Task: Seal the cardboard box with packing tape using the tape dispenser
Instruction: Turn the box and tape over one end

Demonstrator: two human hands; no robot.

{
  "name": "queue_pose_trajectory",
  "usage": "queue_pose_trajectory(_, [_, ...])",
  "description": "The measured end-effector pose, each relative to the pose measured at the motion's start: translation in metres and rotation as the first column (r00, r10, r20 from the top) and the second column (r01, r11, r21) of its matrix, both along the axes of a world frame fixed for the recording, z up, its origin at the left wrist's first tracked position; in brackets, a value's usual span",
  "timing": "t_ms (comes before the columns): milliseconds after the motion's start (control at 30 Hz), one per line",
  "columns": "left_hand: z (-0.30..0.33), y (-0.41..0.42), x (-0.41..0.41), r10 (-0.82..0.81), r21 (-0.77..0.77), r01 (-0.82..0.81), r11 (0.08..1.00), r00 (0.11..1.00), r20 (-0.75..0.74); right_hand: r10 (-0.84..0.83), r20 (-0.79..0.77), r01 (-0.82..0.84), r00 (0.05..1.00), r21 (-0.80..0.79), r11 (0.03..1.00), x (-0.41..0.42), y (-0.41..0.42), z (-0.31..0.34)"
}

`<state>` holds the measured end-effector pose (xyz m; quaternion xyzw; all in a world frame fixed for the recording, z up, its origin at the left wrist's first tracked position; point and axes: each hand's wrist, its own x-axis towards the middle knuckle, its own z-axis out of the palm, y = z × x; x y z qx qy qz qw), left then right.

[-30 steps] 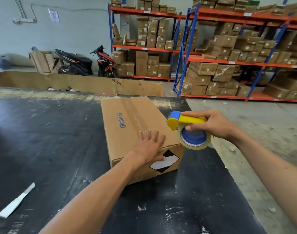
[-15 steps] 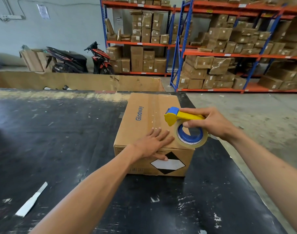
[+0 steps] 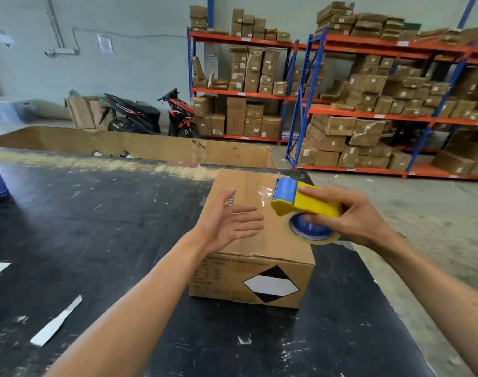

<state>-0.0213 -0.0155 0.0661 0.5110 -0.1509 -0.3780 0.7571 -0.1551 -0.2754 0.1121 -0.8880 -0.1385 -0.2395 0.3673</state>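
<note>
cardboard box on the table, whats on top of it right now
On the cardboard box a glossy strip of clear tape shows. The left hand and the right hand's tape dispenser cover much of the top, hiding the seam.

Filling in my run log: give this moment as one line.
step: taping box top | right hand: grips tape dispenser | left hand: open above cardboard box | table

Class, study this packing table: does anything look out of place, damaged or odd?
A loose white strip lies on the black table, whose surface is scuffed. The cardboard box looks intact.
</note>
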Motion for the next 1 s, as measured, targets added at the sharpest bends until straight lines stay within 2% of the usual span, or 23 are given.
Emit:
queue_pose_trajectory(133, [0.020, 0.011, -0.011, 0.040, -0.204, -0.054, 0.977, 0.997, -0.069, 0.065, 0.134, -0.043, 0.989, -0.157, 0.987, 0.012, 0.006, -0.005])
queue_pose_trajectory(233, [0.030, 0.007, -0.020, 0.128, -0.094, -0.121, 0.988, 0.989, 0.076, 0.109, 0.126, -0.068, 0.986, -0.293, 0.954, 0.021, 0.016, -0.018])
queue_pose_trajectory(300, [0.029, 0.008, -0.023, 0.196, -0.029, -0.195, 0.980, 0.979, 0.063, 0.144, 0.137, -0.099, 0.980, -0.290, 0.952, 0.025, 0.019, -0.027])
queue_pose_trajectory(400, [0.023, 0.015, -0.023, 0.263, -0.018, -0.267, 0.964, 0.959, -0.106, 0.165, 0.139, -0.127, 0.976, -0.251, 0.960, 0.027, 0.025, -0.034])
queue_pose_trajectory(467, [0.020, 0.018, -0.022, 0.285, -0.006, -0.289, 0.957, 0.944, -0.164, 0.185, 0.116, -0.155, 0.976, -0.231, 0.961, 0.027, 0.029, -0.035])
queue_pose_trajectory(567, [0.018, 0.018, -0.021, 0.328, 0.005, -0.332, 0.943, 0.929, -0.174, 0.191, 0.096, -0.170, 0.977, -0.196, 0.966, 0.028, 0.033, -0.034])
queue_pose_trajectory(733, [0.019, 0.015, -0.018, 0.420, 0.041, -0.418, 0.907, 0.901, -0.105, 0.179, 0.080, -0.161, 0.981, -0.190, 0.968, 0.029, 0.039, -0.032])
queue_pose_trajectory(1000, [0.017, 0.013, -0.020, 0.321, -0.025, -0.332, 0.943, 0.927, -0.192, 0.187, 0.055, -0.182, 0.981, -0.087, 0.979, 0.029, 0.037, -0.036])
